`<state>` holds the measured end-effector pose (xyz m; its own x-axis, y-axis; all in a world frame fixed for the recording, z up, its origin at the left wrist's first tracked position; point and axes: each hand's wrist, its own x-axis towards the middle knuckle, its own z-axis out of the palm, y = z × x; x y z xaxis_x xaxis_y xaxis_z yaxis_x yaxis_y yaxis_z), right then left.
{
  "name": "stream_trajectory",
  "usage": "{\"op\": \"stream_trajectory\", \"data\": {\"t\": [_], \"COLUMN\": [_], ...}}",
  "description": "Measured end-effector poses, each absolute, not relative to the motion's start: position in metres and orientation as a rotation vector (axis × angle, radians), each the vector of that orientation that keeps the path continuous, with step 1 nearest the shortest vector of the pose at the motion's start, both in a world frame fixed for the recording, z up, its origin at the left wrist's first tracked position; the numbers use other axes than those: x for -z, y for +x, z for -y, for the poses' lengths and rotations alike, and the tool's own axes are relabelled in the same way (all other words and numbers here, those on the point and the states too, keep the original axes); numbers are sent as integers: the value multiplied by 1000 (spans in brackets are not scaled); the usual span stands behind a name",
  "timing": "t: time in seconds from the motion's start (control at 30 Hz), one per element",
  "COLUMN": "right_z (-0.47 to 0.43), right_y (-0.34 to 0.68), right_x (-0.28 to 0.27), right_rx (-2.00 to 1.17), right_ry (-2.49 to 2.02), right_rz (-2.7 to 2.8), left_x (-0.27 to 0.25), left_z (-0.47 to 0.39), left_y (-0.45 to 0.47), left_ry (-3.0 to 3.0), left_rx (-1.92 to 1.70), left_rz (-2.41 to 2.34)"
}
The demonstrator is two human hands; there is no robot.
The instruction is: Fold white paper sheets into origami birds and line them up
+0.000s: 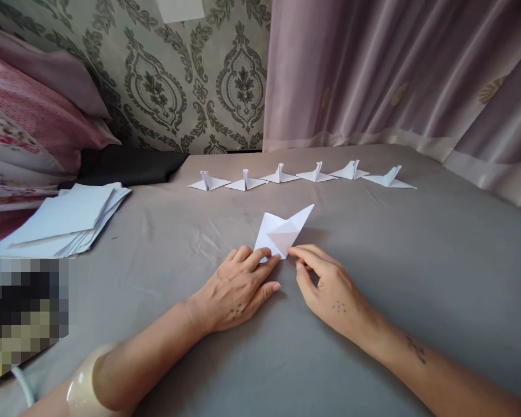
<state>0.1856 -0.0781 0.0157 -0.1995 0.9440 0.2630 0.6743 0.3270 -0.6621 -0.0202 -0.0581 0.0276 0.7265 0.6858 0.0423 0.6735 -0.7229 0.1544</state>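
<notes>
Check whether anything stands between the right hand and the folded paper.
Nothing visible: the right hand is at the near right edge of the folded paper; the left hand rests on its near left part.

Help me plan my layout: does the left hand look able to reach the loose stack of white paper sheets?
Probably yes: only flat grey cloth shows between the left hand and the stack, though that hand would first leave the folded, pointed white paper it touches.
</notes>
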Motion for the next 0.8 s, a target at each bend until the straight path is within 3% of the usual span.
{"op": "stream_trajectory", "data": {"t": [0.53,0.8], "right_z": [83,84], "right_y": [183,184], "right_x": [-12,-12], "right_rx": [-498,-390], "right_ry": [-1465,-1456], "right_rz": [2026,2150], "left_x": [-25,-28], "left_z": [54,57], "left_y": [-24,-31], "left_ry": [2715,2756], "left_rx": [-184,-467], "left_rz": [-1078,-987]}}
